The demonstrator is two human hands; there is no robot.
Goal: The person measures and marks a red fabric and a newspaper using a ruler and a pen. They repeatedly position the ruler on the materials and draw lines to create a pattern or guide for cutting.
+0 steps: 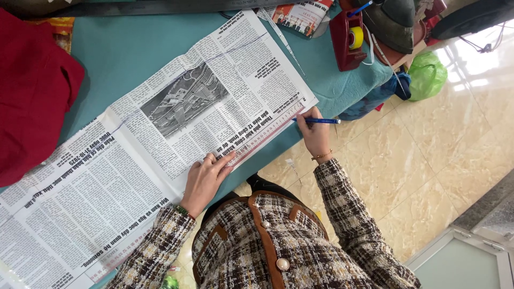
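Observation:
A large open newspaper (160, 134) lies across a teal table (123, 48). A clear pinkish ruler (267, 131) rests along the paper's near edge. My left hand (206, 179) lies flat on the newspaper, fingertips pressing the ruler. My right hand (316, 134) grips a blue pen (318, 121) with its tip at the ruler's edge near the paper's right corner. A thin drawn line runs across the upper part of the page.
Red cloth (32, 91) covers the table's left end. A red tape dispenser (348, 40), a booklet (302, 16) and a dark cap (393, 24) sit at the far right. A green bag (427, 75) hangs beside the table over the tiled floor (428, 155).

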